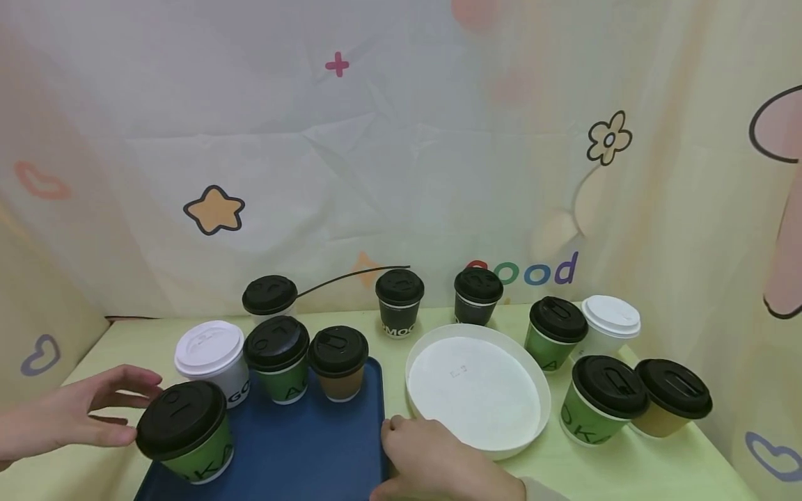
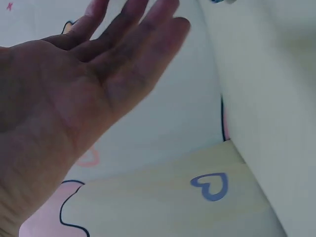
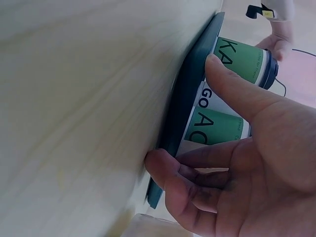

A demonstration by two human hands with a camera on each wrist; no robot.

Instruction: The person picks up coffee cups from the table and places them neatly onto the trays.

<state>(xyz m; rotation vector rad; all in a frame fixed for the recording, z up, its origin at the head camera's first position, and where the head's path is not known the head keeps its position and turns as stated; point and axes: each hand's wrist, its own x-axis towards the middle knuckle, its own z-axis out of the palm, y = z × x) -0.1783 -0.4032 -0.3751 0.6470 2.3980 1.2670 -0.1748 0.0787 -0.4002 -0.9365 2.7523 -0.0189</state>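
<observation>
At the left, my left hand [image 1: 94,414] holds its fingers loosely bent beside a green paper cup [image 1: 203,451] with a black lid, fingertips right at the lid. The left wrist view shows that hand's palm and spread fingers, without the cup. This cup stands upright at the left of a dark blue tray [image 1: 301,456]. My right hand [image 1: 438,456] grips the tray's right edge; in the right wrist view its thumb [image 3: 232,81] and curled fingers lie along the rim. A white-lidded cup [image 1: 213,358], another green cup [image 1: 278,362] and a brown cup [image 1: 338,365] stand at the tray's back.
Right of the tray lies a round white dish [image 1: 476,393]. Beyond it stand two green cups [image 1: 589,417], a brown cup [image 1: 664,403] and a white-lidded cup [image 1: 608,323]. Two dark cups [image 1: 399,306] and a black-lidded cup [image 1: 269,296] stand before the curtain [image 1: 376,174].
</observation>
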